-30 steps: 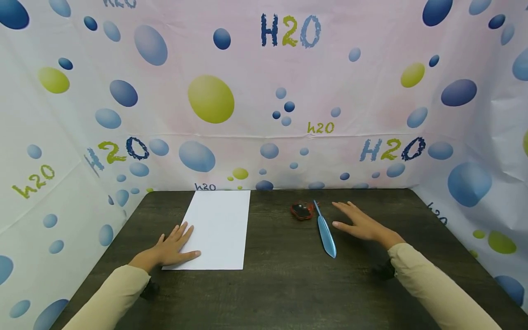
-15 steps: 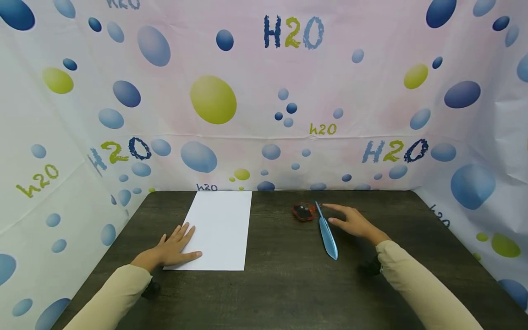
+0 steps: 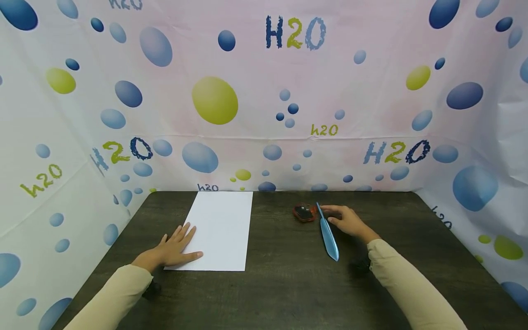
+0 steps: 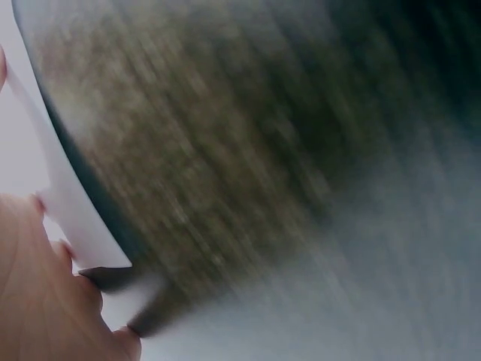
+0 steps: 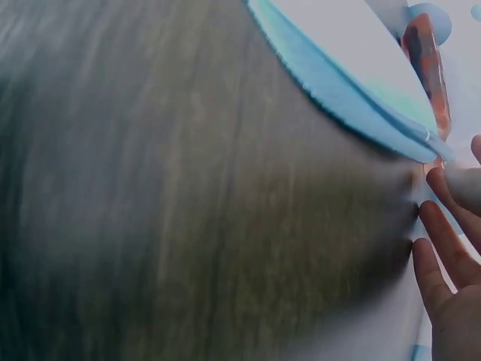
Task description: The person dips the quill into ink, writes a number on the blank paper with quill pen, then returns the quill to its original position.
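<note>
My left hand (image 3: 171,250) lies with fingers spread on the lower left of a white sheet of paper (image 3: 222,229). In the left wrist view the sheet's edge (image 4: 71,180) shows beside the palm (image 4: 45,301). A light blue feather (image 3: 328,239) lies on the table, its thin shaft toward the back. At that thin end is my right hand (image 3: 350,222), fingertips right beside the shaft. The right wrist view has the feather (image 5: 346,83) above loosely bent fingers (image 5: 443,237), with nothing visibly gripped between them.
Just left of the shaft sits a small red, dark-faced item (image 3: 304,212), like folded sunglasses. The dark wooden table (image 3: 272,293) ends at a white backdrop (image 3: 255,105) printed with bubbles, which also rises on both sides.
My right hand has moved left to the feather's thin end. The left hand stays on the paper; the whole head view has shifted slightly.
</note>
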A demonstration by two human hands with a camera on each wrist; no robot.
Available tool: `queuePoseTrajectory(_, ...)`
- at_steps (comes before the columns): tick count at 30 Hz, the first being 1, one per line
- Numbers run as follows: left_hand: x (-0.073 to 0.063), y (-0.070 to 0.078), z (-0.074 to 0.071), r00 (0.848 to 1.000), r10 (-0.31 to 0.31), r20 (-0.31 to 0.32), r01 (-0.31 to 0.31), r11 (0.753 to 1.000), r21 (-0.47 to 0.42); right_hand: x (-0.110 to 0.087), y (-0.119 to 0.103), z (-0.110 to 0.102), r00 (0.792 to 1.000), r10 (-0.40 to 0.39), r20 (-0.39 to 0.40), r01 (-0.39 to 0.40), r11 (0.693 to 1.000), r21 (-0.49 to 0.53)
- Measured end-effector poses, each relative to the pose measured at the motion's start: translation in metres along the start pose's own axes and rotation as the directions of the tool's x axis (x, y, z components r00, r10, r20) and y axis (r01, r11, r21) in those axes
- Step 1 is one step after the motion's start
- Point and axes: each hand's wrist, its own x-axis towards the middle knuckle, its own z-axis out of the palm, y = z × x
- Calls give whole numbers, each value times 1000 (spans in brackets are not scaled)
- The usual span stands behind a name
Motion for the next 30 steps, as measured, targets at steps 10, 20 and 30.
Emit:
queuePoseTrajectory(10,1,-1,0,1000,-8,2,8,1000,15,6,2,4,997,70,-27,-71,997,-22)
queuePoseTrajectory(20,1,0,-2,1000,-5,-1,5,1000,10,10,-1,6,995,96,-22,-98,988,-120)
queuePoseTrajectory(30,4,0,-3,1000,-7,4,7,1000,2,13,-5,6,1000,9,-17,-13,969,-248)
